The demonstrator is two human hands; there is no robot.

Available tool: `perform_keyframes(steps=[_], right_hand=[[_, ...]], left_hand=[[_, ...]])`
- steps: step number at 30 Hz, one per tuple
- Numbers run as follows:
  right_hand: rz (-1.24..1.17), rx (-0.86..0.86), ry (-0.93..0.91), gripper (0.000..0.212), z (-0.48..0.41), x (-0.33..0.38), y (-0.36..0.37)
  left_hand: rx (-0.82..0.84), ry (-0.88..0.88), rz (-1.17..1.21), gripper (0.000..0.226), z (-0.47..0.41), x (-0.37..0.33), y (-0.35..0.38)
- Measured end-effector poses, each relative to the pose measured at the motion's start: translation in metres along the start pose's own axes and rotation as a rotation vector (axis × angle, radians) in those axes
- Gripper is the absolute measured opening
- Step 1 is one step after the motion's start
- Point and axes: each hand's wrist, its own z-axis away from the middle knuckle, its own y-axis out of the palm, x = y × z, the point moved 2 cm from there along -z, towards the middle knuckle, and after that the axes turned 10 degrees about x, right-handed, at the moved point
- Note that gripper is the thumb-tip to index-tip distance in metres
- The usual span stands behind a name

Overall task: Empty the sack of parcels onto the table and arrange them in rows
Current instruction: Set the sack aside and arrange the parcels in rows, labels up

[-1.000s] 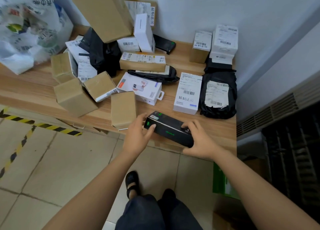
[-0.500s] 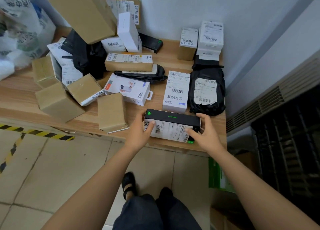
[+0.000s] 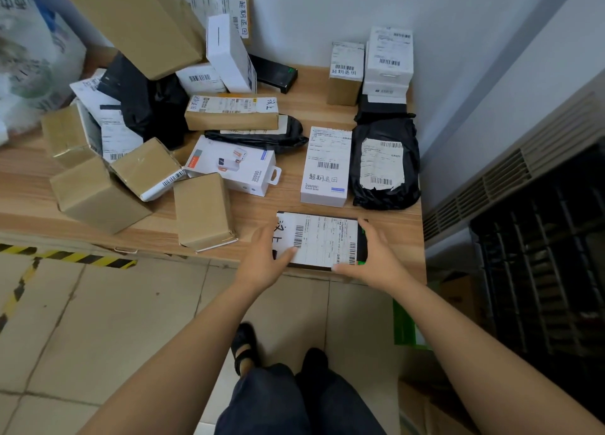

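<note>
Box (image 3: 322, 241) now label-up, ends under fingers (image 3: 369, 235)

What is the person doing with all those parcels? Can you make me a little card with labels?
place: wooden table against a wall
being placed: black box with a shipping label, label up, flat at the table's near edge
left hand: holds the box's left end
right hand: holds its right end
tidy side: white power bank box and black mailer bag side by side behind it
messy side: heap of parcels to the left
sack: far left, past the heap
</note>
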Motion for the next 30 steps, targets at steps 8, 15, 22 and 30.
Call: perform_keyframes(steps=[8, 15, 22, 30], right_hand=[[0.121, -0.237, 0.066, 0.088, 0.007, -0.006, -0.002], [-0.3, -0.431, 0.208, 0.058, 0.027, -0.015, 0.012], [-0.513, -0.354, 0.197, 0.044, 0.039, -0.026, 0.047], [-0.534, -0.416, 0.132, 0.034, 0.055, -0.032, 0.035]], left_hand=[[0.141, -0.037, -0.025, 0.066, 0.002, -0.001, 0.006], [0.22, 0.008, 0.007, 0.069, 0.004, -0.013, 0.021], [0.333, 0.071, 0.17, 0.049, 0.019, -0.029, 0.052], [0.235, 0.125, 0.346, 0.033, 0.031, -0.059, 0.062]])
